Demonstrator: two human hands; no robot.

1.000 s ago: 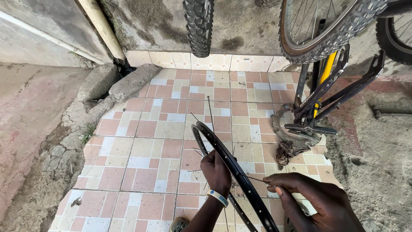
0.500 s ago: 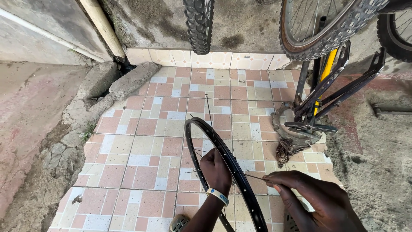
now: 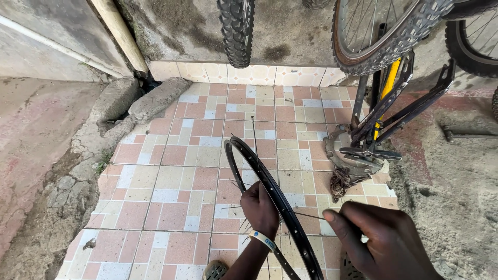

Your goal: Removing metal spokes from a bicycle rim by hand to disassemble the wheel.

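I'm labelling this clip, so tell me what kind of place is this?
Probably an outdoor bicycle repair spot. The left hand grips a bare black wheel rim, the right hand holds a thin spoke, knobbly tyres hang above, and an upturned bicycle frame stands on the tiled floor.

Black bicycle rim (image 3: 270, 192) stands tilted on edge, lower centre of my frame, over pink-and-cream tiles; thin loose spoke (image 3: 306, 215) juts sideways from it at lower right.
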